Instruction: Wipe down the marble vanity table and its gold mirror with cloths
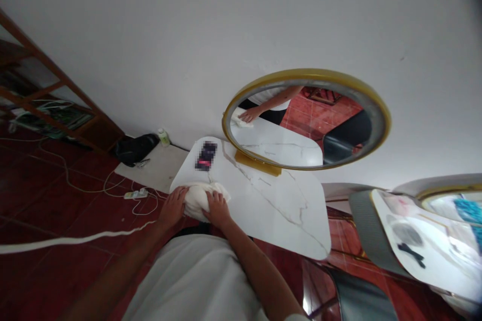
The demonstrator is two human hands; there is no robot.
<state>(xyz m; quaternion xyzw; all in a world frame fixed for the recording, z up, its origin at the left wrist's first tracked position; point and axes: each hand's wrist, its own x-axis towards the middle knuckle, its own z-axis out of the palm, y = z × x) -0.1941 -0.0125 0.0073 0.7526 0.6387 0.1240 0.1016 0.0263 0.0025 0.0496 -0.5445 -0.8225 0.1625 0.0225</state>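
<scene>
A bunched white cloth (201,198) lies on the near left edge of a white marble table (271,205). My left hand (172,208) grips its left side, fingers curled over the table's edge. My right hand (217,208) presses down on the cloth's right side, fingers closed on it. A small dark object (206,155), blurred, lies on the tabletop just beyond the cloth.
A round gold-framed mirror (307,120) stands at the table's back against the white wall and reflects an arm and the cloth. White cables and a power strip (136,193) lie on the red tiled floor at left. A wooden shelf (45,105), a black bag (135,148) and a second table (425,246) at right.
</scene>
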